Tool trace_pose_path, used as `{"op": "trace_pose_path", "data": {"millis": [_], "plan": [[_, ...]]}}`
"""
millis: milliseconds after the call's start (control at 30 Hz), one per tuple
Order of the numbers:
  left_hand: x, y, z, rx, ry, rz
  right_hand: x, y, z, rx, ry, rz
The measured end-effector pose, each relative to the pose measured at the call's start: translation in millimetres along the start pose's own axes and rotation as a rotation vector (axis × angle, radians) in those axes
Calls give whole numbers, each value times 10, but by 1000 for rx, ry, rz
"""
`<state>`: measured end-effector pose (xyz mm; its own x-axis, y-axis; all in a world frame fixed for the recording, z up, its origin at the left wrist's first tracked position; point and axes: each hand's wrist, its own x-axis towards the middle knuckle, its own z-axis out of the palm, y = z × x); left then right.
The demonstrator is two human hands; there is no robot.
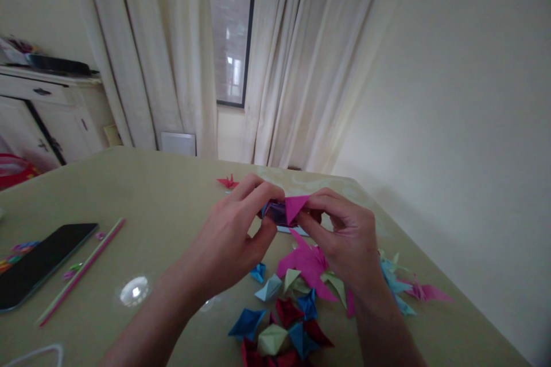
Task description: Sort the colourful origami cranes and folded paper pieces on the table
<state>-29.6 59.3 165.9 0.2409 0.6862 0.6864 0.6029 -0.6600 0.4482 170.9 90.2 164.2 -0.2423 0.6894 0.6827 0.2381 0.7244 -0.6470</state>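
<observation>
Above the middle of the table, my left hand (232, 232) and my right hand (346, 232) meet around a small folded paper piece. Its right part is a bright pink paper triangle (295, 207), pinched by my right thumb and fingers. The dark purple part (276, 214), with a bit of blue at its edge, sits between my left thumb and fingers. Below lie a large pink folded paper (305, 264), a light blue folded piece (269, 288), a blue one (247, 323), a dark red one (287, 312) and a pale green one (272, 339). My fingers partly hide the held piece.
To the left lie a phone (45, 261) and a pink-and-green stick (81, 272). A red paper crane (228, 182) stands at the back. On the right are a light blue folded paper (394, 281) and a pink crane (424, 291), near the table edge and wall.
</observation>
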Motion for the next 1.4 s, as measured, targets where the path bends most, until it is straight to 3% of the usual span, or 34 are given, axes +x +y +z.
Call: {"op": "trace_pose_path", "data": {"millis": [400, 700, 1200, 1400], "plan": [[-13, -25, 77, 170, -23, 4, -8, -40, 15, -81, 0, 4], [-31, -53, 133, 228, 125, 92, -16, -59, -2, -104, 10, 1], [-18, 12, -15, 1, -58, 47, -9, -75, -51, -57, 19, 22], [-26, -32, -37, 85, -104, 52, 14, -42, -36, -84, 25, 36]]}}
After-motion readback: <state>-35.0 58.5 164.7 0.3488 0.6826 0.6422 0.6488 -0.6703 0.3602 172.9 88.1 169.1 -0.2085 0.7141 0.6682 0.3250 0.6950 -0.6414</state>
